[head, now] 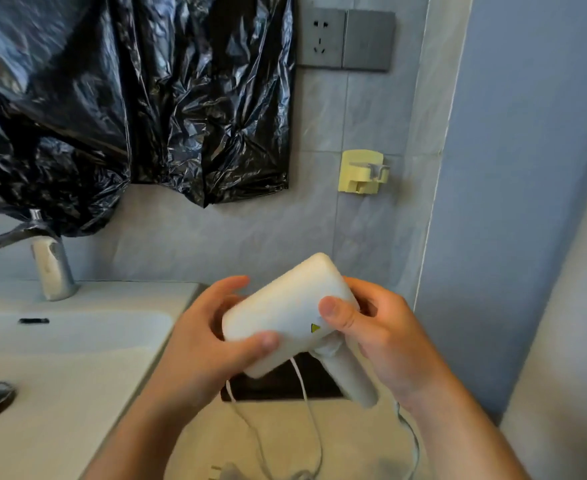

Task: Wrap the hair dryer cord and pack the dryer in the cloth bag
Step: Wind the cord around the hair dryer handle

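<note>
Left hand [204,336], right hand [385,336] grip hair dryer [285,308]; cord [306,407] leaves frame.

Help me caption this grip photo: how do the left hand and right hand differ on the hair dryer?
The left hand wraps the left side of the hair dryer; the right hand holds its right side, above the handle. The left hand's thumb lies at the lower corner; the right hand's thumb sits beside the yellow sticker. Both grip the body; neither holds the hanging cord.

Soft, even daylight, sheen on the black plastic sheet [129,98], wide-angle bending and blur at edges.
</note>
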Tool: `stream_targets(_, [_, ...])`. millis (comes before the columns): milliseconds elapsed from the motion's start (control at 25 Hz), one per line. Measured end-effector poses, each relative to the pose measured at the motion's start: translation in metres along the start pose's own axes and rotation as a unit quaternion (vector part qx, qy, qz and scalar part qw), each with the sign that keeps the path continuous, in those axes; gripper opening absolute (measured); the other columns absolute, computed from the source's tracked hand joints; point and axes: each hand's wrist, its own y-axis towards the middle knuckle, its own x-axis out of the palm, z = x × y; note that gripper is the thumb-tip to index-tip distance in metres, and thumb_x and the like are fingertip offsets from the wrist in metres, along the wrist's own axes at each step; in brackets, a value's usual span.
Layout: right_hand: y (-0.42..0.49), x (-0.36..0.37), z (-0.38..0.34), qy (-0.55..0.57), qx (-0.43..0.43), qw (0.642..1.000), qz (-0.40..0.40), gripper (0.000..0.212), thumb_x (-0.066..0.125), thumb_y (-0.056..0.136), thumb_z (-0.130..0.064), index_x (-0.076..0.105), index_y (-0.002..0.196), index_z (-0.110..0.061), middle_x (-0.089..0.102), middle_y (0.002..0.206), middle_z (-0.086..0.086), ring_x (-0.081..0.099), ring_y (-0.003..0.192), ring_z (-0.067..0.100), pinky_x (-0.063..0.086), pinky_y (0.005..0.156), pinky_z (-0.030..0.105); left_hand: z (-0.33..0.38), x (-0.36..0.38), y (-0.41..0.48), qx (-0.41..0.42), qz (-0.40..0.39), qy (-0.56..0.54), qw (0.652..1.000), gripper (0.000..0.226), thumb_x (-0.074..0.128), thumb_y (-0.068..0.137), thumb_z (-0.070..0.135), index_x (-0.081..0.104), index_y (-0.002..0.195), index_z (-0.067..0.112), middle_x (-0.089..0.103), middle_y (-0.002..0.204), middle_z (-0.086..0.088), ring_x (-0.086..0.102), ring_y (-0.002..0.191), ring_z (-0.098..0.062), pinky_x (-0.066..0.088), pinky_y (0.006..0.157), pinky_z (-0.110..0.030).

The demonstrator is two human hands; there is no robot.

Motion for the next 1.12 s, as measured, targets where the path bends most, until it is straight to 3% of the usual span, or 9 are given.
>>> stream_targets(120, [-0.014,0.008,0.003,-0.064,-0.046,0.997,0.015,0.032,0.076,0.069,-0.036,0.07,0.094,-0.018,0.071,0.081,0.007,0.067,0.078,0.027,0.057,0.068,0.047,0.002,0.006,-0.011,0.046,-0.086,0.106,0.99,0.078,0.085,0.042,0.046,0.061,0.116,0.039,0.071,0.098,0.011,0.07,0.085,-0.01,0.057,0.063,-0.025])
stream_targets(240, [-0.014,0.011,0.002,-0.081,-0.065,0.994,0.047,0.038,0.084,0.061,-0.032,0.071,0.097,-0.029,0.075,0.089,-0.001,0.071,0.087,0.018,0.059,0.078,0.045,-0.002,0.013,-0.011,0.071,-0.047,0.101,0.991,0.069,0.083,0.042,0.046,0.066,0.108,0.035,0.071,0.097,0.014,0.069,0.082,-0.007,0.053,0.057,-0.018])
stream_targets(360, [-0.01,0.013,0.002,-0.036,-0.056,0.998,0.016,0.035,0.08,0.071,-0.022,0.069,0.105,-0.022,0.074,0.099,0.005,0.069,0.097,0.023,0.057,0.086,0.041,-0.005,0.016,-0.01,0.083,-0.004,0.084,0.993,0.063,0.086,0.043,0.038,0.066,0.103,0.036,0.07,0.096,0.016,0.068,0.083,-0.005,0.051,0.056,-0.014])
stream_targets(520, [-0.008,0.023,-0.002,-0.048,-0.001,0.991,0.121,0.063,0.079,0.058,-0.057,0.066,0.11,-0.024,0.073,0.1,-0.003,0.069,0.095,0.015,0.057,0.082,0.037,-0.005,0.026,-0.011,0.106,0.028,0.027,0.994,0.053,0.083,0.054,0.021,0.068,0.104,0.028,0.071,0.089,0.005,0.068,0.075,-0.009,0.05,0.051,-0.016])
stream_targets(600, [-0.009,0.027,-0.006,-0.084,0.035,0.982,0.166,0.088,0.074,0.042,-0.075,0.06,0.116,-0.029,0.069,0.104,-0.008,0.066,0.096,0.01,0.055,0.083,0.038,-0.004,0.027,-0.011,0.134,0.056,0.039,0.989,0.053,0.084,0.056,0.022,0.066,0.104,0.031,0.071,0.091,0.009,0.068,0.078,-0.008,0.051,0.054,-0.016])
stream_targets(640, [-0.011,0.028,-0.008,-0.092,0.038,0.98,0.173,0.086,0.073,0.044,-0.076,0.062,0.114,-0.029,0.07,0.101,-0.011,0.066,0.093,0.007,0.055,0.08,0.035,-0.003,0.026,-0.011,0.141,0.07,0.044,0.987,0.053,0.084,0.055,0.023,0.065,0.103,0.034,0.07,0.093,0.012,0.067,0.081,-0.006,0.052,0.056,-0.016])
stream_targets(800, [-0.02,0.03,-0.022,-0.056,0.041,0.991,0.114,0.022,0.068,0.082,-0.04,0.075,0.09,-0.021,0.065,0.054,-0.019,0.055,0.047,-0.004,0.037,0.043,0.01,-0.003,0.018,-0.011,0.143,0.087,0.051,0.984,0.053,0.084,0.054,0.025,0.064,0.101,0.039,0.069,0.094,0.017,0.066,0.084,-0.004,0.052,0.059,-0.015])
stream_targets(960, [-0.014,0.028,-0.014,0.047,0.072,0.984,0.155,0.014,0.06,0.089,-0.022,0.071,0.094,-0.014,0.062,0.071,-0.001,0.033,0.042,0.004,0.022,0.032,0.012,-0.005,0.011,-0.007,0.118,0.071,0.01,0.99,0.053,0.083,0.053,0.034,0.067,0.103,0.035,0.071,0.093,0.012,0.068,0.082,-0.008,0.053,0.059,-0.02])
stream_targets(1120, [-0.011,0.025,-0.013,0.147,0.06,0.971,0.178,0.024,0.048,0.092,-0.004,0.071,0.091,-0.007,0.068,0.08,0.01,0.03,0.04,0.006,0.016,0.032,0.015,-0.002,0.015,-0.006,0.129,0.069,0.008,0.989,0.054,0.082,0.054,0.036,0.065,0.105,0.037,0.07,0.096,0.012,0.068,0.085,-0.007,0.058,0.062,-0.025])
